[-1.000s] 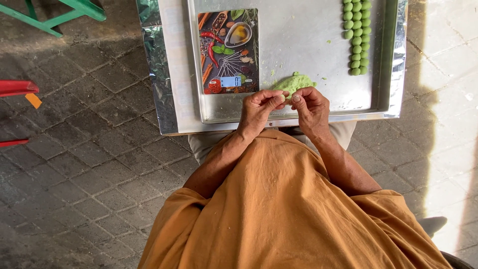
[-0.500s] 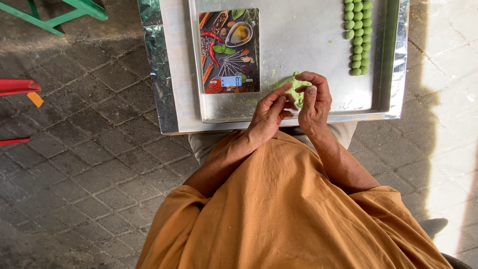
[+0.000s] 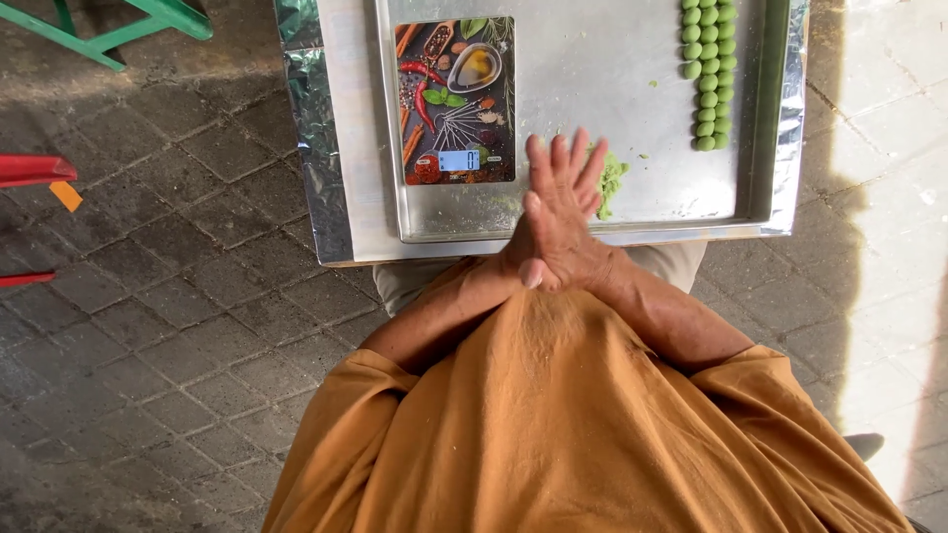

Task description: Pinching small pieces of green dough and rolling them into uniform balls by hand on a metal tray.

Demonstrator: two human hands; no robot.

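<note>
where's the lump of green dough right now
In the head view the green dough lump lies on the metal tray, just right of the pressed-together hands, right of the kitchen scale and below-left of the rows of green balls.

One metal tray (image 3: 632, 225), one kitchen scale (image 3: 455, 99) left of the hands, one green dough lump (image 3: 610, 176) beside them, two rows of small green balls (image 3: 708, 74).

A ragged lump of green dough (image 3: 612, 176) lies on the metal tray (image 3: 632, 69), partly hidden.
</note>
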